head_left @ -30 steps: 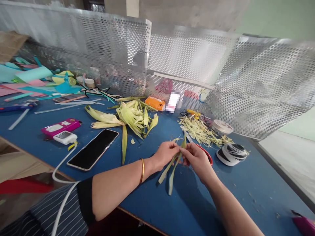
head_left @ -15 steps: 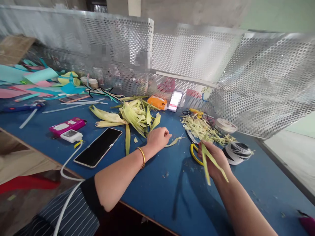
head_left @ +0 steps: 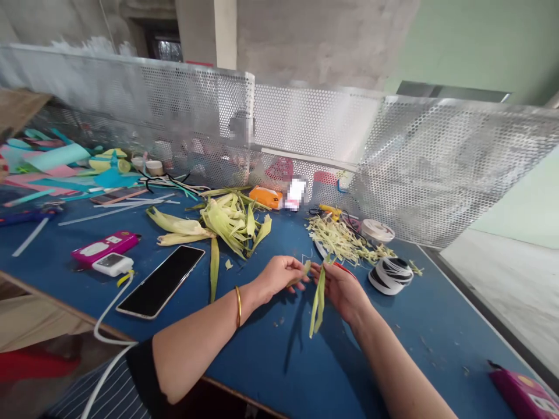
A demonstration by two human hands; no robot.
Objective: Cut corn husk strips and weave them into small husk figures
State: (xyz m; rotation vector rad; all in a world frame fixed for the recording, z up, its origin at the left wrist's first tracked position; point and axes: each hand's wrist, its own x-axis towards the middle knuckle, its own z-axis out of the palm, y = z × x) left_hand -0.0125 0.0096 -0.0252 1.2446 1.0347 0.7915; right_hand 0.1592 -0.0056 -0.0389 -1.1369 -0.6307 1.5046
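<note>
My left hand [head_left: 279, 273], a gold bangle on its wrist, pinches a short piece of corn husk [head_left: 307, 267] between thumb and fingers. Close beside it, my right hand [head_left: 345, 288] grips narrow corn husk strips [head_left: 319, 299], which hang down over the table. Behind the right hand a blade [head_left: 322, 249] and a red edge, seemingly of scissors, show only in part. Shredded husk [head_left: 336, 235] is heaped beyond that hand. A bunch of whole corn husks [head_left: 227, 218] lies to the left, beyond my left hand.
A black-screened phone [head_left: 161, 282], a magenta device [head_left: 105, 247] with a white cable, and coloured paper strips [head_left: 61, 157] occupy the blue table's left. A black-and-white spool [head_left: 390, 275] sits right. An orange packet [head_left: 266, 198] stands near the perforated metal screen [head_left: 310, 116].
My right hand has moved left with its husk strips, close to my left hand. The left hand has picked up a husk piece. The view has shifted, and the scissors' yellow handle no longer shows.
</note>
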